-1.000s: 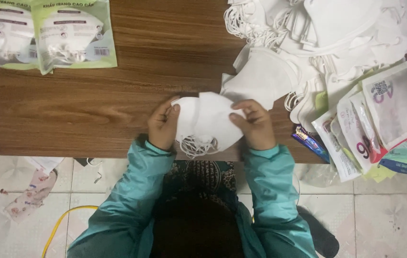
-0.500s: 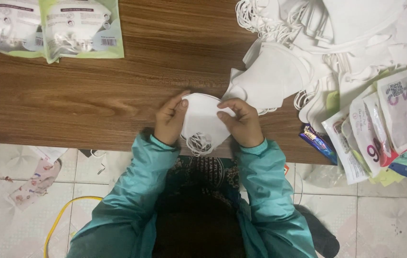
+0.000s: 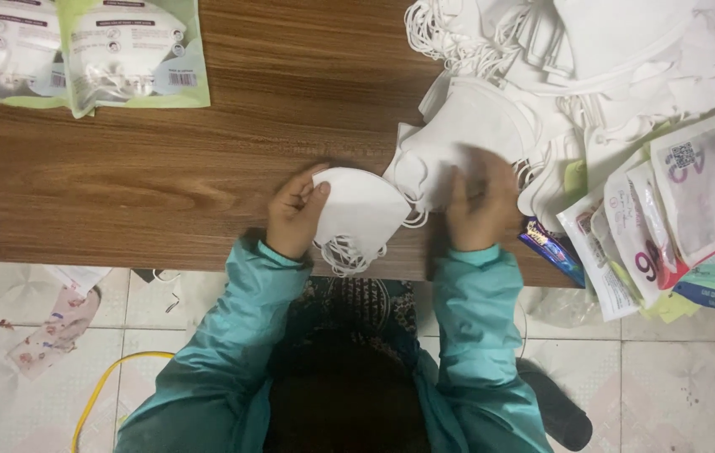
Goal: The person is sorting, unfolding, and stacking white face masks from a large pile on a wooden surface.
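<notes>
1. The folded mask [image 3: 363, 210] in the left hand [image 3: 294, 214] is plain white, its loops white too.
2. At two o'clock, the mask pile [image 3: 592, 59] is white.
3. The table [image 3: 206, 159] is brown wood grain.
4. At ten o'clock, two packets [image 3: 80, 50] are clear with pale green edges.
5. The sleeves [image 3: 475, 335] are teal.
6. At three o'clock, the wrappers [image 3: 676, 218] are white with pink, yellow and blue.
</notes>
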